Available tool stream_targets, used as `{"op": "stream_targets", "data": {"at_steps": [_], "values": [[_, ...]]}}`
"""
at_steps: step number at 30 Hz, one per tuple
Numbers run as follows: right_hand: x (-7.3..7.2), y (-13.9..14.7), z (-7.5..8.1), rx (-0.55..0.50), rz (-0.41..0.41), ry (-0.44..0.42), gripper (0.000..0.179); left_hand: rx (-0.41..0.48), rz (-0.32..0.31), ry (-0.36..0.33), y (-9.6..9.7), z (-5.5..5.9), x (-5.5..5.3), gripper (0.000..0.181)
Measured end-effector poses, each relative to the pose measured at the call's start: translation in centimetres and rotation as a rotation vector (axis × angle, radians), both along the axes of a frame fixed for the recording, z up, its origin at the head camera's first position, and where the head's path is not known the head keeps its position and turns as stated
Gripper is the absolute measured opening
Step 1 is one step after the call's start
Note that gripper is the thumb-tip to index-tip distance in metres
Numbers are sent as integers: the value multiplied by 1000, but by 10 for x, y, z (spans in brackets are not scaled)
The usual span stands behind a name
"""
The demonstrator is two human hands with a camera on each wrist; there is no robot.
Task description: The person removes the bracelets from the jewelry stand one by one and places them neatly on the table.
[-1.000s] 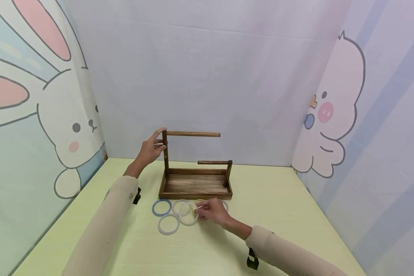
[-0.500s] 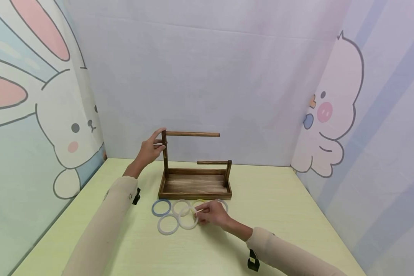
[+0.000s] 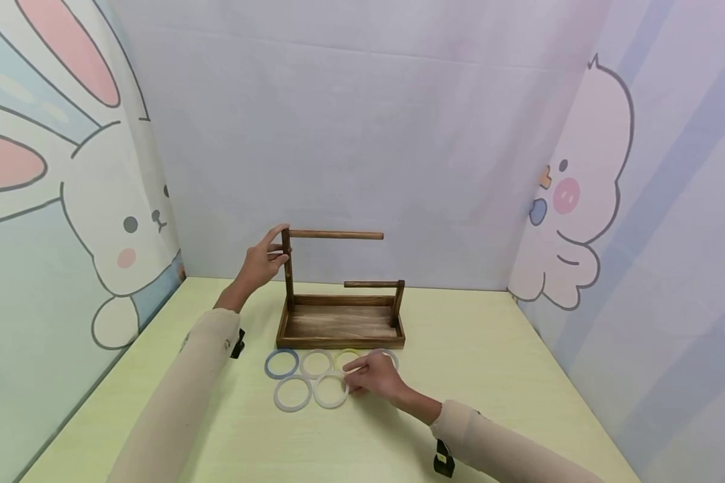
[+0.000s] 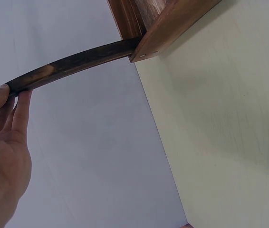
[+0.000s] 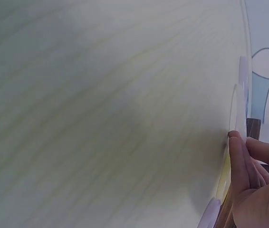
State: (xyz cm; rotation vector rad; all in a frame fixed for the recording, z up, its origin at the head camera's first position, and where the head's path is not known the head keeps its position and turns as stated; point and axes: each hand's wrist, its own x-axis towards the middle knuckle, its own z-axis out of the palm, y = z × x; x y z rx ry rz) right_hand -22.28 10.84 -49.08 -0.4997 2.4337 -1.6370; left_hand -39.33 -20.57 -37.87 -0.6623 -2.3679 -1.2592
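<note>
My left hand (image 3: 261, 265) grips the top of the tall post (image 3: 288, 275) of a dark wooden rack (image 3: 341, 343). In the left wrist view, thumb and fingers pinch that post (image 4: 77, 61) from both sides. Down on the table, my right hand (image 3: 379, 376) pinches the right edge of a white ring (image 3: 331, 406). The right wrist view shows this ring (image 5: 241, 111) between thumb and fingers, low over the tabletop. Beside it lies a pale grey ring (image 3: 293, 409). Behind are a blue ring (image 3: 267, 364), a pinkish ring (image 3: 302, 364) and a yellow ring (image 3: 347, 351), partly hidden by my hand.
A pale lilac ring (image 3: 396, 362) shows past my right hand. The rack has a long upper bar (image 3: 338, 235) and a shorter lower bar (image 3: 371, 284) over its shallow tray. A grey-white cloth wall (image 3: 362, 147) rises behind the yellow-green table (image 3: 471, 376).
The white ring has come down from a tilted position overlapping the pinkish ring to lie beside the pale grey one. My right hand has barely shifted. The left hand stays on the post.
</note>
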Motion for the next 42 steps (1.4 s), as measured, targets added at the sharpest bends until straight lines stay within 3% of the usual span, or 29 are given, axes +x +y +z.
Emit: {"op": "stream_targets", "data": {"at_steps": [14,30,42], "values": [[4,-3,-2,-36,-61,82,26,-3,-6,17,-2,0,2,83],[7,-3,-18,-173,-153,71,28,-4,-1,10,-2,-2,1,80],[11,-3,-15,-177,-164,50,31,-3,-5,11,-2,-2,3,82]]}}
